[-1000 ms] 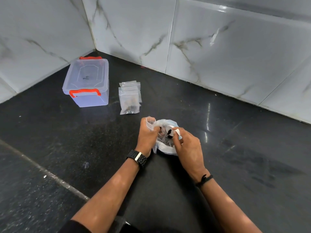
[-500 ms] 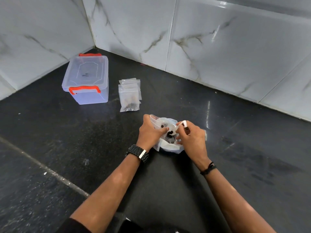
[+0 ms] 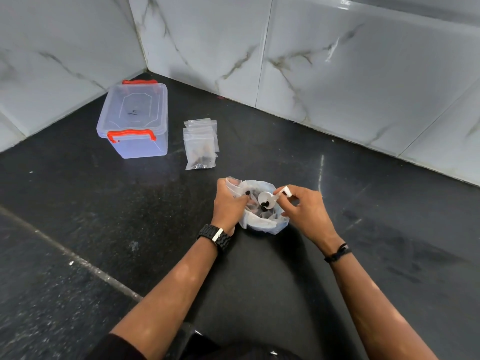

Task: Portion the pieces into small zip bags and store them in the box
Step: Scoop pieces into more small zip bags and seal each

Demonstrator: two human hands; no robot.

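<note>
I see the dark pieces (image 3: 255, 207) lying inside a large clear bag (image 3: 270, 224) that sits open on the black floor (image 3: 363, 255), right in front of me. A few more dark pieces rest in a small white scoop (image 3: 267, 200) held over the bag's mouth. My right hand (image 3: 304, 211) pinches the scoop's white handle between thumb and fingertips, with the round cup tipped toward my left side.

My left hand (image 3: 228, 203) is curled round a small zip bag (image 3: 233, 184), holding it up at the left rim of the large bag, with its mouth near the scoop. One dark piece shows at the fingertips of that hand; whether it is inside the zip bag or pinched outside it, I cannot tell. The two hands are close together over the large bag, not touching.

Farther off, up and to the left, a small stack of filled bags (image 3: 200, 145) lies flat on the floor, dark pieces showing through the top one. Just left of the stack stands the box (image 3: 135, 120), clear plastic with red clips, its lid on. It sits near the corner where two marble-tiled walls (image 3: 337, 61) meet. There is a black watch (image 3: 215, 236) on my left wrist and a dark band (image 3: 337, 253) on my right.
</note>
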